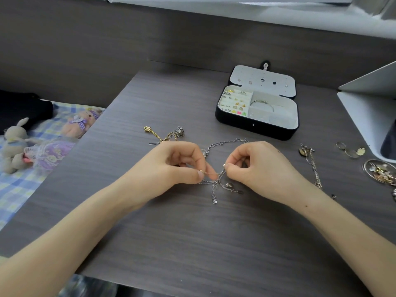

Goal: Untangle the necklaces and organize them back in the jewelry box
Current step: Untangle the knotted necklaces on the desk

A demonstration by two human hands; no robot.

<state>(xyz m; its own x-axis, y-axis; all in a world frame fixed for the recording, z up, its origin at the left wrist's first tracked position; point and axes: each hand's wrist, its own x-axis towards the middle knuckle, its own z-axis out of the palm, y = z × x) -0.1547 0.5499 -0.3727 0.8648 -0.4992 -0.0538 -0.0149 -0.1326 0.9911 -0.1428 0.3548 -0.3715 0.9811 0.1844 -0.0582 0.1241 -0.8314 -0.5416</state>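
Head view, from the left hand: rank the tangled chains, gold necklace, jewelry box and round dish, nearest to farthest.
1. tangled chains: pinched by the left hand, in the middle between both hands.
2. gold necklace: just beyond the knuckles, slightly left.
3. jewelry box: open, farther back and to the right.
4. round dish: at the far right edge, past the right hand.

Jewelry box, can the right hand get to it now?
Probably yes: the jewelry box sits open just beyond the right hand, with nothing tall between. But its fingers pinch the tangled necklaces, so they must let go first.
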